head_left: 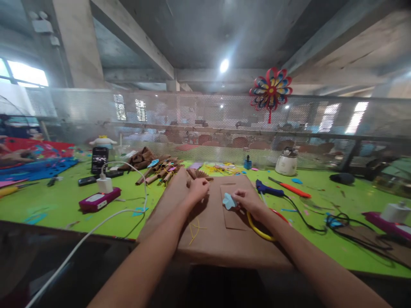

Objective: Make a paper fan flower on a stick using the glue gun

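My right hand (248, 202) pinches a light blue paper flower (229, 201) above a flat brown paper piece (233, 220). My left hand (199, 191) has its fingers curled together, close in front of a brown pleated paper fan (199, 173). Whatever those fingers hold is hidden or too small to name. Both hands are over a surface covered in brown paper (215, 246). Thin yellow strands (194, 229) lie below my left hand. Partly under my right wrist is a curved yellow and red object (258, 229).
To the right lie a blue glue gun (269, 188) with a black cord and an orange-handled cutter (295, 189). Rolled brown paper tubes (160, 173) are heaped behind on the left. A white cable runs from a purple power strip (100, 199). Another person's hand (16, 158) is far left.
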Motion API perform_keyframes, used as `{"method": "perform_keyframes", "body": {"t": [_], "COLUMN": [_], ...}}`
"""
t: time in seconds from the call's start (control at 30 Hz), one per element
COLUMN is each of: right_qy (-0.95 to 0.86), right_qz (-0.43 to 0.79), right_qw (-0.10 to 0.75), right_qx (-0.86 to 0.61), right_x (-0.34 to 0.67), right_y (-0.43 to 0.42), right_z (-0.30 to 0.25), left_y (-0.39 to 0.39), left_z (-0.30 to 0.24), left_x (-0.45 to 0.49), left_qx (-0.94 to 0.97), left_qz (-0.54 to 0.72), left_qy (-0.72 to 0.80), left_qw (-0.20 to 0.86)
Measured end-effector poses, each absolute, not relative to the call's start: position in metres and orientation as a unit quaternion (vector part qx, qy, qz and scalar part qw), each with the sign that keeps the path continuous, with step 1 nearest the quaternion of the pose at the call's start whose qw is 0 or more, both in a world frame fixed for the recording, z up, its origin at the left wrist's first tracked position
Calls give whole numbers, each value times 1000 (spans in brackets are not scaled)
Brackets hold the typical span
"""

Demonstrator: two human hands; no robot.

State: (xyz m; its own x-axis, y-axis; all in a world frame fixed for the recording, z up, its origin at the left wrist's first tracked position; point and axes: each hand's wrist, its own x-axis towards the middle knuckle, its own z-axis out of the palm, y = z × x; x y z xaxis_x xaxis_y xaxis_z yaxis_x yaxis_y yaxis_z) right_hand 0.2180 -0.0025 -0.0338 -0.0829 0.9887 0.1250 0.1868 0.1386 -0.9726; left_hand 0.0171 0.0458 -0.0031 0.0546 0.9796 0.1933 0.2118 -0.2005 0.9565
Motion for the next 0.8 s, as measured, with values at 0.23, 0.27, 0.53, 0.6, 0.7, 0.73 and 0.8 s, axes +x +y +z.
{"method": "perform_keyframes", "body": {"t": [0.23,0.27,0.53,0.6,0.7,0.73,0.8], "right_qy": [-615,-619,-621,-625,-634,-635,-633], "right_qz": [405,399,396,397,393,391,390], "right_qw": [435,429,410,408,414,417,426], "right_qx": [-518,-522,-538,-534,-522,-520,-515], "right_x": [220,220,220,220,220,220,221], "right_y": [-4,-4,-6,-6,-6,-6,-4], "right_z": [-35,-35,-32,-31,-31,-31,-32], "left_y": [33,34,33,25,6,-1,-15], "left_z": [-2,-2,14,18,14,12,6], "left_x": [31,31,14,5,-10,-13,-17], "left_qx": [741,756,767,767,756,751,742], "left_qz": [409,397,395,392,411,421,423], "left_qy": [480,476,464,464,454,451,457], "left_qw": [232,210,202,205,229,234,250]}}
